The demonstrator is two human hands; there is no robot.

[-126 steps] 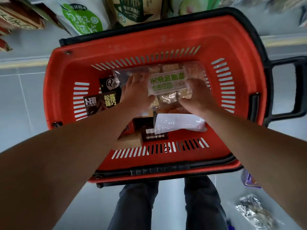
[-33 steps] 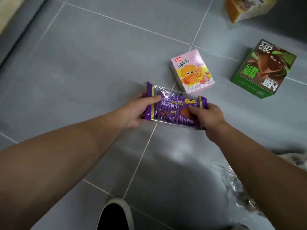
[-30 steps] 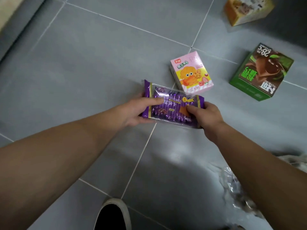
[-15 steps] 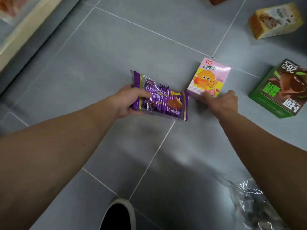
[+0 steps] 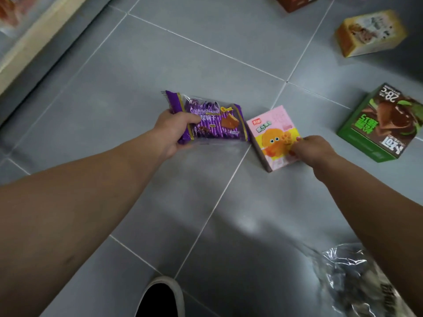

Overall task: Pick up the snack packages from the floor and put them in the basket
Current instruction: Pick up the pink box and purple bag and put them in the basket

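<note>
While left grip point(image 5: 176, 131) holds purple packet point(image 5: 217, 122), pink box point(image 5: 274, 138) beside

Big grey square floor tiles point(image 5: 206, 72) are covering the ground, and thin pale lines point(image 5: 212, 210) are running between them and crossing near the top right. The tiles are shining a little, and soft light is making a pale, blurry patch point(image 5: 247, 225) on the tile low in the middle. A darker shade is lying over the tiles around that patch. At the top left, a pale cream wooden edge point(image 5: 43, 35) is running slantwise along the floor, like the bottom of a shelf. A darker grey strip of floor point(image 5: 66, 49) is running right beside it.
</note>
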